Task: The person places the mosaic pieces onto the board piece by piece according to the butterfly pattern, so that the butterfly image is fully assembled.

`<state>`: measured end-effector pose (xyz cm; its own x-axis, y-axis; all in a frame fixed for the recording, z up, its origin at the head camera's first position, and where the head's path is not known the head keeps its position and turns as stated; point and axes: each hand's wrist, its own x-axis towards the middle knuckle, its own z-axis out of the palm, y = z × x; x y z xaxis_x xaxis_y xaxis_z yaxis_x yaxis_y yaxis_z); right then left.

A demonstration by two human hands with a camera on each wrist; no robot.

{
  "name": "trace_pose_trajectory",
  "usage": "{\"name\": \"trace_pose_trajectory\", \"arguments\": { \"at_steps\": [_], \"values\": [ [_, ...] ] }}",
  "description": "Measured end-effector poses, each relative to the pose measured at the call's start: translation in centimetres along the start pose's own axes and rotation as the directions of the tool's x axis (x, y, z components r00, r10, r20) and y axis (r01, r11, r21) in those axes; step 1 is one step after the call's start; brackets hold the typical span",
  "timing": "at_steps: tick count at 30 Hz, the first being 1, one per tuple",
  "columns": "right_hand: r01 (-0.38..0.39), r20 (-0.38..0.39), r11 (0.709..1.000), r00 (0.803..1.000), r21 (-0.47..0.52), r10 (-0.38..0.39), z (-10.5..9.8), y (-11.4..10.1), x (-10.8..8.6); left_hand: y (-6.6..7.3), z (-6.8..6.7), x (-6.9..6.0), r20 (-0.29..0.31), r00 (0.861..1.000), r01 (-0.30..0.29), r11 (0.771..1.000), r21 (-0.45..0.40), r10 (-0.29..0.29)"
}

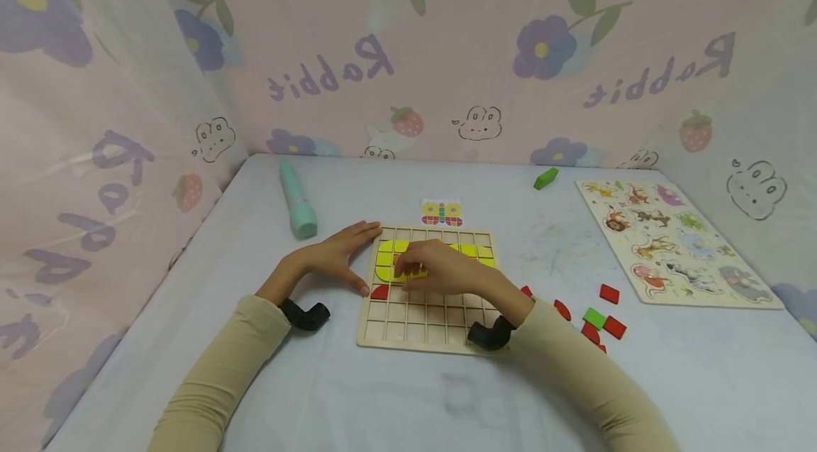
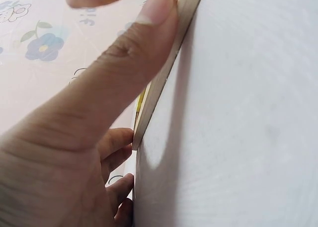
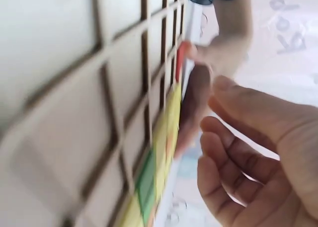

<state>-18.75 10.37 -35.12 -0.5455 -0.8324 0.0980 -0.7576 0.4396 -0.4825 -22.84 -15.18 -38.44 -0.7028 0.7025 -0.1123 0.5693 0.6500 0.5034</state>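
Note:
A square wooden grid board (image 1: 424, 345) lies on the table with yellow, orange and green pieces in its upper rows. One red quarter-round piece (image 1: 379, 292) sits in a cell at its left edge. The left hand (image 1: 335, 255) touches the board's left side, thumb near the red piece and fingers spread toward the top corner; its thumb (image 2: 124, 53) lies along the wooden edge in the left wrist view. Over the board hovers the right hand (image 1: 440, 267), its fingers (image 3: 213, 172) loosely bent, with nothing seen between them in the right wrist view.
Red pieces (image 1: 615, 327) and a green piece (image 1: 595, 318) lie right of the board. A butterfly pattern card (image 1: 442, 213) is behind it. Further out are a mint-coloured cylinder (image 1: 296, 204), a green block (image 1: 545, 179) and an animal puzzle board (image 1: 692, 243).

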Motion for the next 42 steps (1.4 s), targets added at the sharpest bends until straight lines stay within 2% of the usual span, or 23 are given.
{"name": "trace_pose_trajectory", "arguments": {
  "at_steps": [4,7,13,17,20,28,34,42],
  "values": [
    [-0.033,-0.054,0.999,0.998,0.008,0.034,-1.5,1.1,-3.5,0.1,0.1,0.0,0.001,1.0,0.007,1.0,0.002,-0.007],
    [-0.094,-0.087,0.996,0.992,0.009,0.095,-2.5,1.9,-6.6,0.0,0.1,-0.1,0.006,1.0,0.012,1.0,0.006,-0.012],
    [-0.237,-0.147,0.972,0.961,0.013,0.236,-3.4,3.4,-12.0,-0.3,0.3,-0.2,0.004,1.0,0.017,1.0,0.003,-0.017],
    [-0.287,-0.182,0.958,0.943,-0.013,0.28,-3.7,4.3,-14.7,-0.4,0.4,-0.2,0.004,1.0,0.016,1.0,0.009,-0.016],
    [-0.313,-0.18,0.949,0.936,-0.028,0.303,-4.1,4.7,-16.1,-0.3,0.3,-0.2,0.002,1.0,0.02,1.0,-0.001,-0.02],
    [-0.383,-0.071,0.924,0.922,-0.008,0.381,-5.9,4.9,-18.8,-0.1,0.3,0.0,0.003,1.0,0.023,1.0,-0.007,-0.023],
    [-0.42,-0.033,0.908,0.907,0.008,0.42,-6.3,4.9,-20.6,-0.3,0.3,0.2,0.005,1.0,0.021,1.0,0.003,-0.021],
    [-0.412,-0.093,0.911,0.907,0.004,0.41,-6.2,5.2,-24.1,-0.2,0.3,0.1,0.009,0.999,0.04,0.999,-0.005,-0.04]
  ]
}}
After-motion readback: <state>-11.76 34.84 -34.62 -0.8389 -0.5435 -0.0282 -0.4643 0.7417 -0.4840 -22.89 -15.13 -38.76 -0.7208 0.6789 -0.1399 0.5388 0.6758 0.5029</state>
